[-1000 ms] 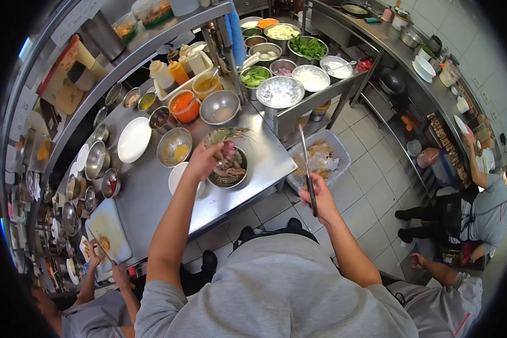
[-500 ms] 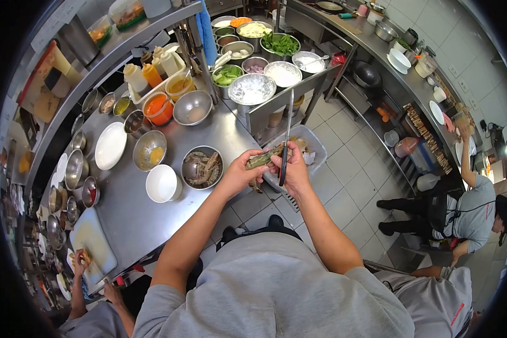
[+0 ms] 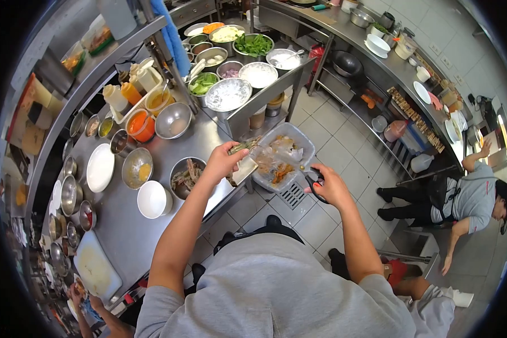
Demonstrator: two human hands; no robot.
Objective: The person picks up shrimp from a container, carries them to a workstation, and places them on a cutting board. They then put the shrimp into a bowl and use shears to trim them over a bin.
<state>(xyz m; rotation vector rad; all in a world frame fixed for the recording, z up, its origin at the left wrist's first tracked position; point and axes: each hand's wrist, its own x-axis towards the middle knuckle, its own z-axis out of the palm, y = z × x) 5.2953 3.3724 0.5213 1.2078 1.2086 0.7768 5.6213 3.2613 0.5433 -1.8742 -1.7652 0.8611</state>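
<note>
My left hand (image 3: 225,160) pinches a greyish-green prawn (image 3: 243,145) near the edge of the steel counter. My right hand (image 3: 331,187) grips scissors (image 3: 311,185) by their black handles, away from the prawn. Between and beyond my hands stands a grey plastic bin (image 3: 305,142) on the floor, with shells and scraps inside. A steel bowl (image 3: 177,167) of whole prawns is on the counter to the left, partly hidden by my left forearm. Beside it sits a white bowl (image 3: 154,199).
Sauce tubs, steel bowls and a white oval plate (image 3: 100,168) crowd the counter (image 3: 130,228). Bowls of chopped vegetables and white powder (image 3: 228,94) stand ahead. One co-worker (image 3: 465,194) is at the right counter; others' hands and legs show at lower left and lower right.
My hands have moved apart: the left with the prawn to the left and up, the right with the scissors to the right and down. The view has shifted, showing more of the bin.
</note>
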